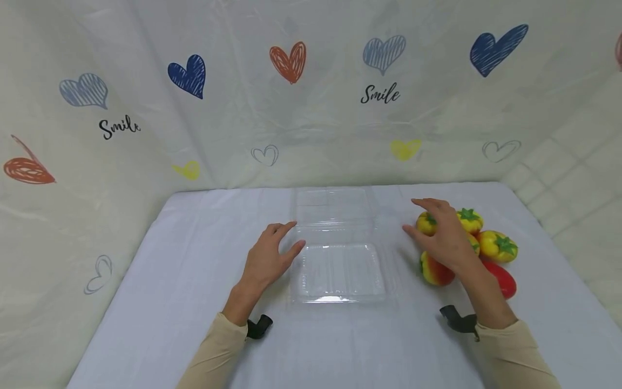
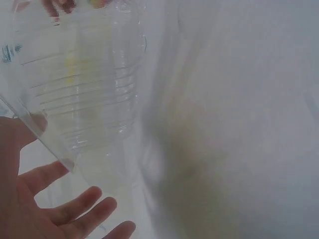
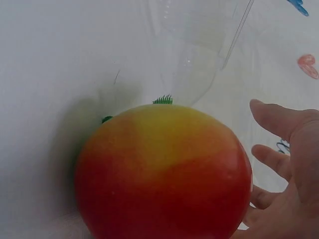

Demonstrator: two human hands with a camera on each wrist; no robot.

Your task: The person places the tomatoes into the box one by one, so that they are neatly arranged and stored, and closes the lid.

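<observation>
A clear plastic clamshell box (image 1: 340, 299) lies with its lid (image 1: 332, 206) folded back, away from the person. My left hand (image 1: 262, 262) is at the box's left side, thumb and fingers spread. In the left wrist view, fingertips show through the clear wall (image 2: 89, 84); whether they touch it I cannot tell. Over the pile of red-and-yellow fruits with green leafy tops, my right hand (image 1: 447, 237) hovers, thumb and fingers apart, holding nothing. One such fruit (image 3: 164, 169) fills the right wrist view beside the hand (image 3: 296, 169). The hand partly hides several fruits.
At the right of the pile are a yellow fruit (image 1: 497, 246) and a plain red one (image 1: 501, 280). A white cloth (image 1: 194, 302) covers the table. Behind it hangs a pale curtain (image 1: 320, 119) printed with hearts. Black wrist mounts (image 1: 259, 327) stick out below both hands.
</observation>
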